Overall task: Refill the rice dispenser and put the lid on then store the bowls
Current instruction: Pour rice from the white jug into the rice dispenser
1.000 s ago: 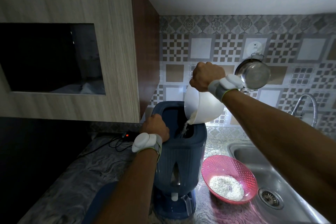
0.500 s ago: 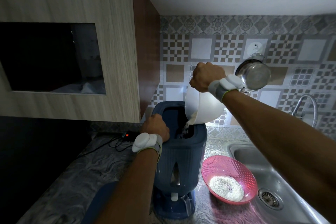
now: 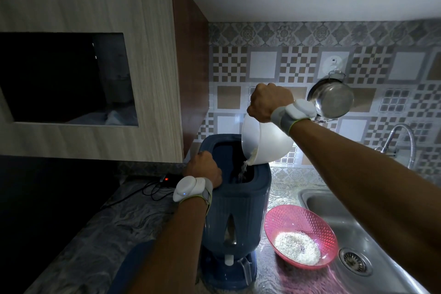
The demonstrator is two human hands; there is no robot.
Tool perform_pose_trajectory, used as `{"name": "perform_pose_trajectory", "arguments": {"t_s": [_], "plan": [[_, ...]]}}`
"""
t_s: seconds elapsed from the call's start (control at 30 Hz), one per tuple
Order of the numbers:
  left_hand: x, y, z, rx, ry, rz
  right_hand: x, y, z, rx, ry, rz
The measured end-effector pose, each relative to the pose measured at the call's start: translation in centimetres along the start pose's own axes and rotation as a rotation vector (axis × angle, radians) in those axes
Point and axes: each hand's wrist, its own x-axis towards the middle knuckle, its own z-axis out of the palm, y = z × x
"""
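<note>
Above, right hand [image 3: 270,101] curled over the upper rim of the white bowl [image 3: 267,141], knuckles toward the camera, forearm reaching in from the lower right with a white wrist device [image 3: 299,110] strapped on. White bowl tipped steeply, mouth facing left and down, lowest rim edge over the right part of the dispenser opening; thin stream of rice [image 3: 243,169] falling from that edge into the dark interior. Left hand [image 3: 202,166] closed on the near left rim of the rice dispenser [image 3: 238,207], fingers apparently hooked inside, though hidden by the knuckles; second wrist device [image 3: 188,188] on that wrist. Rice dispenser upright, long axis vertical, lid off, standing on the marbled counter [image 3: 100,234] between the dark left corner and the sink [image 3: 372,229]. Pink bowl [image 3: 300,234] just right of the dispenser base, upright, holding a low heap of rice. Steel pot [image 3: 331,100] hung on the tiled wall behind the right wrist; tap [image 3: 403,143] at far right.
</note>
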Motion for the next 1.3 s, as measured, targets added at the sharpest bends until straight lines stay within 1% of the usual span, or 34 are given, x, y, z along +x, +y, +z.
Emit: {"name": "perform_pose_trajectory", "arguments": {"t_s": [0.33,0.7,1.3], "plan": [[-0.02,-0.05,-0.01,-0.007,-0.007,0.011,-0.04,-0.33,-0.16,0.012,-0.018,0.012],[-0.10,0.00,-0.22,0.023,-0.018,0.014,-0.21,-0.74,-0.36,-0.030,-0.017,-0.015],[-0.38,0.11,-0.54,-0.024,-0.040,0.024,-0.14,-0.78,-0.48,-0.046,-0.022,-0.030]]}}
